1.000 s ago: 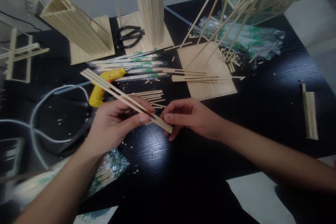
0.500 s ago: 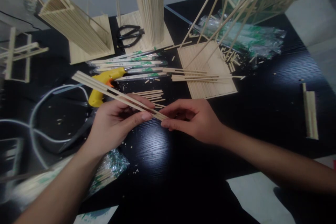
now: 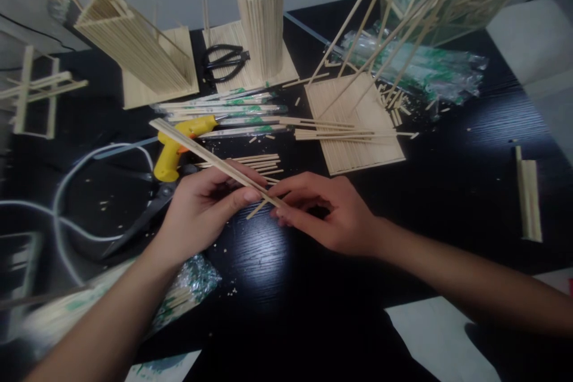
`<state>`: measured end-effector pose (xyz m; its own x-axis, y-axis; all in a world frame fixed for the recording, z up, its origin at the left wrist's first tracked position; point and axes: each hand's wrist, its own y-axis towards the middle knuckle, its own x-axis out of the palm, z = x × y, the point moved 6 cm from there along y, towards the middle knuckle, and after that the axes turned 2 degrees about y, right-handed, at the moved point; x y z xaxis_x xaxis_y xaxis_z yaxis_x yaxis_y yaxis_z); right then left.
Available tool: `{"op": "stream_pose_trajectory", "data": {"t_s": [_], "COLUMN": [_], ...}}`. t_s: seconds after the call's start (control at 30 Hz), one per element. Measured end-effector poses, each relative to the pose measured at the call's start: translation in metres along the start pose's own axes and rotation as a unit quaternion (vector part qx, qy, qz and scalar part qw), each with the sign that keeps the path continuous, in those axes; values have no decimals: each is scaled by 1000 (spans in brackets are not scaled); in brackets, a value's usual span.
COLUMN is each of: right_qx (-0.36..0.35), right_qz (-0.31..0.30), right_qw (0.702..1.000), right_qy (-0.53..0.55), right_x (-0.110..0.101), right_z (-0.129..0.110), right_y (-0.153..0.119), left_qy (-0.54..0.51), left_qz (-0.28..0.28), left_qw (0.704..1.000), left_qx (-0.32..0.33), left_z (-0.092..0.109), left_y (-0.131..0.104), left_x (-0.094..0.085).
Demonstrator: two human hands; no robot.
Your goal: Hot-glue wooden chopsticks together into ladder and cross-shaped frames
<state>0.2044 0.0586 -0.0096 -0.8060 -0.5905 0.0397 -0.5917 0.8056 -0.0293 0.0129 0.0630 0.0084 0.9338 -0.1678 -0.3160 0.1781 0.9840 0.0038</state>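
Note:
Several pale wooden chopsticks (image 3: 203, 155) lie in a close bundle across my left hand (image 3: 201, 206), its thumb pressed on top and fingers curled beneath. At their lower right end, my right hand (image 3: 333, 209) pinches the tips between thumb and fingers. A short stick end (image 3: 256, 209) pokes out below the bundle at a slant, between the two hands. Just behind my left hand, loose chopsticks (image 3: 262, 158) lie on the black table (image 3: 286, 286). A yellow glue gun (image 3: 179, 137) rests on its side behind the bundle.
Wrapped chopsticks (image 3: 224, 108) lie beyond the glue gun. At the back stand a heart-shaped stick holder (image 3: 264, 30), a triangular one (image 3: 129, 48) and black-handled pliers (image 3: 224, 62). A flat stick panel (image 3: 353, 152) with upright sticks is right of centre. A white cable (image 3: 58, 191) loops left.
The held chopsticks have drawn closer together, and their far end has shifted right. The short slanted stick end now shows beneath them. My right hand's fingers have shifted slightly at the tips.

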Motion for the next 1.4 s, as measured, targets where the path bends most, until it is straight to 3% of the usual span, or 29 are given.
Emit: {"op": "stream_pose_trajectory", "data": {"t_s": [0.2,0.3,0.4,0.67,0.93,1.03,1.2,1.4], "right_qx": [84,135,160,138,15,7,72,147], "right_qz": [-19,-43,-47,13,106,130,116,72], "right_qw": [983,954,939,961,992,989,966,926], "right_qy": [165,266,300,238,69,77,221,341], "right_x": [4,6,6,2,-9,-11,-16,-17], "right_z": [9,14,18,20,14,14,20,29], "right_y": [3,6,9,9,2,3,13,19], "left_qy": [6,-40,-100,-121,-118,-117,-25,148], "left_qz": [-8,-14,-16,-12,-54,-49,32,83], "left_qw": [1000,999,994,990,989,988,996,985], "left_qx": [-19,-18,-42,-73,-77,-82,-84,8], "left_z": [-1,1,-3,-10,-10,-14,-13,0], "left_y": [2,3,2,1,2,1,-4,-5], "left_x": [-1,0,2,2,8,8,-2,-9]}}
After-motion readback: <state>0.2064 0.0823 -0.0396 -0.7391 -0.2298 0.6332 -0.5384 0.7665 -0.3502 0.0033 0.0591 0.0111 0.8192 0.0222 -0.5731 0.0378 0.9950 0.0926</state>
